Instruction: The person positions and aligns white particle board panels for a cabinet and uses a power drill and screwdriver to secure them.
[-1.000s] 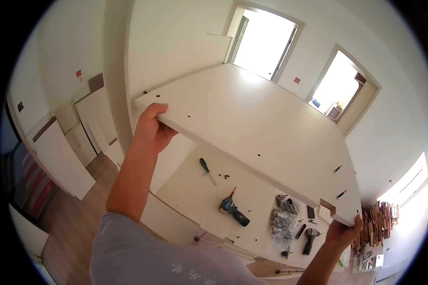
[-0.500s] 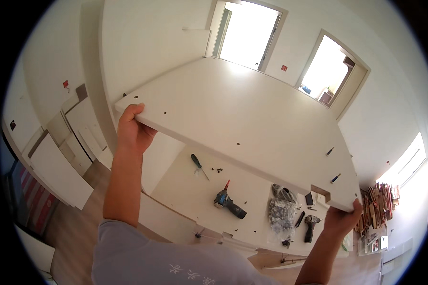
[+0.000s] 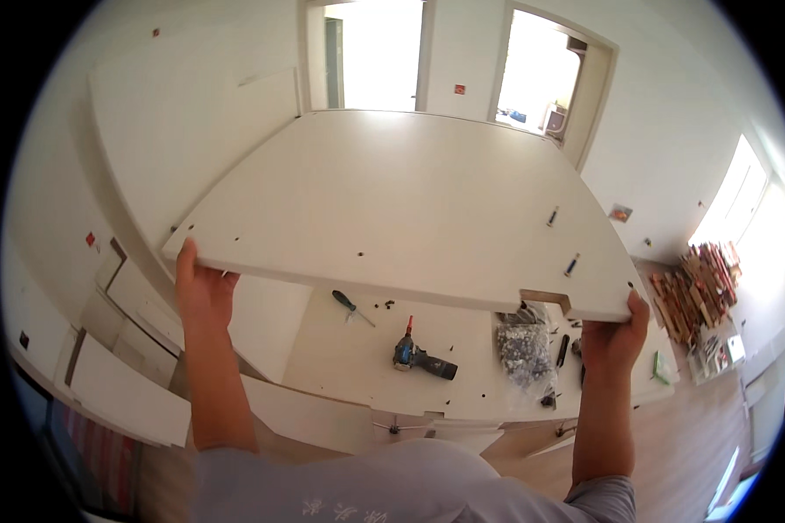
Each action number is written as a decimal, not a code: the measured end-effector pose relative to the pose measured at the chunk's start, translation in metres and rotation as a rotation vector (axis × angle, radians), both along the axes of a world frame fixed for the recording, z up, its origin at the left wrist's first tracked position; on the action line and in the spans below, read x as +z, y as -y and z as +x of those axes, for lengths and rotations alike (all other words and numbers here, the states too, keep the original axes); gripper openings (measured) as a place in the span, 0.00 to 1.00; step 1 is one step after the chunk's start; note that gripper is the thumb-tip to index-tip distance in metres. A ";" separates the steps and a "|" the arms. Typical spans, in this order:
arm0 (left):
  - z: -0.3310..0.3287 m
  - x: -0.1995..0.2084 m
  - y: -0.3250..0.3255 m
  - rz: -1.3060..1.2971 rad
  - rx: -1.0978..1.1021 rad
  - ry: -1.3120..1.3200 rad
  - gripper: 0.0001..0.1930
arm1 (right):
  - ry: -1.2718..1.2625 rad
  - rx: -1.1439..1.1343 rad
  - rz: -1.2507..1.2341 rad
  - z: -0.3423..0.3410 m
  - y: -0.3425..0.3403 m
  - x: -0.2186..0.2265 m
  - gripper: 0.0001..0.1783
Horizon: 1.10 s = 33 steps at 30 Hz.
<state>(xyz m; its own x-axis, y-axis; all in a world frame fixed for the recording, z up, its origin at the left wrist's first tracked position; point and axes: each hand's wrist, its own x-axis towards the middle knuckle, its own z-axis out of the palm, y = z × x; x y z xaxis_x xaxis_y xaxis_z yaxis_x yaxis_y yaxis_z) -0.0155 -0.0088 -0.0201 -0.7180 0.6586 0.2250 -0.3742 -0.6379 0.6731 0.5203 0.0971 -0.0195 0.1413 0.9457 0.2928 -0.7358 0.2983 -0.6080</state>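
Note:
I hold a large white furniture panel [image 3: 410, 200] up in the air, nearly level, with both hands on its near edge. My left hand [image 3: 202, 288] grips the near left corner. My right hand [image 3: 615, 336] grips the near right corner, beside a small rectangular notch [image 3: 545, 301] in the edge. The panel's top has small drilled holes and two fittings [image 3: 571, 263] sticking up near its right side. Below it lies another white board [image 3: 366, 366] with tools on it.
On the lower board lie a screwdriver [image 3: 351, 305], a cordless drill [image 3: 419, 356], a clear bag of hardware [image 3: 523, 349] and loose screws. White panels [image 3: 126, 397] lean at the left. A pile of wooden pieces [image 3: 693, 288] sits on the floor at the right. Two bright doorways [image 3: 375, 52] open ahead.
The panel has swung round and levelled out in front of me, its far edge now pointing at the doorways. Both hands keep their grip on its near corners.

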 end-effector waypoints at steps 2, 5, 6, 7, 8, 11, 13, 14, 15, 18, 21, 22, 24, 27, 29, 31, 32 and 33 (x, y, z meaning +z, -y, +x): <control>0.013 -0.015 0.004 -0.012 0.317 -0.185 0.32 | 0.029 0.032 -0.006 0.005 0.000 -0.001 0.28; 0.042 -0.024 0.008 -0.080 0.916 -0.878 0.38 | 0.097 0.047 -0.009 0.012 -0.005 -0.010 0.29; 0.067 -0.011 0.013 -0.185 1.034 -1.193 0.40 | 0.113 0.030 -0.017 0.013 -0.008 -0.015 0.29; 0.092 -0.001 0.010 -0.284 1.144 -1.492 0.42 | 0.143 0.003 -0.018 0.018 -0.010 -0.017 0.29; 0.102 0.004 -0.002 -0.349 1.102 -1.608 0.37 | 0.082 -0.003 -0.035 0.019 -0.010 -0.021 0.27; 0.100 0.024 -0.007 -0.480 0.865 -1.883 0.28 | -0.035 -0.055 -0.025 0.006 -0.007 -0.022 0.27; 0.103 0.031 -0.005 -0.495 0.929 -1.908 0.26 | 0.217 0.094 -0.095 0.023 -0.006 -0.032 0.35; 0.105 0.033 0.000 -0.508 0.953 -1.934 0.25 | 0.262 0.135 -0.026 0.029 -0.010 -0.038 0.38; 0.102 0.032 0.000 -0.496 0.961 -1.937 0.25 | 0.307 0.168 0.046 0.036 -0.013 -0.043 0.42; 0.095 0.027 -0.003 -0.487 0.946 -1.949 0.24 | 0.331 0.027 0.429 0.050 -0.030 -0.052 0.49; 0.094 0.023 -0.012 -0.476 0.912 -1.907 0.22 | 0.607 -0.298 0.568 0.075 -0.056 -0.049 0.52; 0.086 0.020 -0.011 -0.477 0.891 -1.881 0.21 | 0.724 -0.399 0.642 0.079 -0.068 -0.048 0.52; 0.084 0.020 -0.012 -0.514 0.864 -1.836 0.20 | 0.787 -0.434 0.733 0.078 -0.091 -0.042 0.50; 0.087 0.015 -0.005 -0.588 0.878 -1.793 0.19 | 0.738 -0.342 0.824 0.075 -0.127 -0.036 0.49; 0.079 0.019 0.002 -0.603 0.922 -1.815 0.20 | 0.631 -0.226 0.882 0.082 -0.146 -0.026 0.37; 0.067 0.016 0.013 -0.692 1.058 -1.826 0.22 | 0.464 -0.043 0.981 0.081 -0.174 -0.029 0.33; 0.057 0.012 0.019 -0.746 1.127 -1.825 0.23 | 0.452 -0.023 0.933 0.077 -0.177 -0.027 0.31; 0.041 0.009 0.028 -0.734 1.172 -1.729 0.27 | 0.434 0.002 0.894 0.071 -0.179 -0.024 0.32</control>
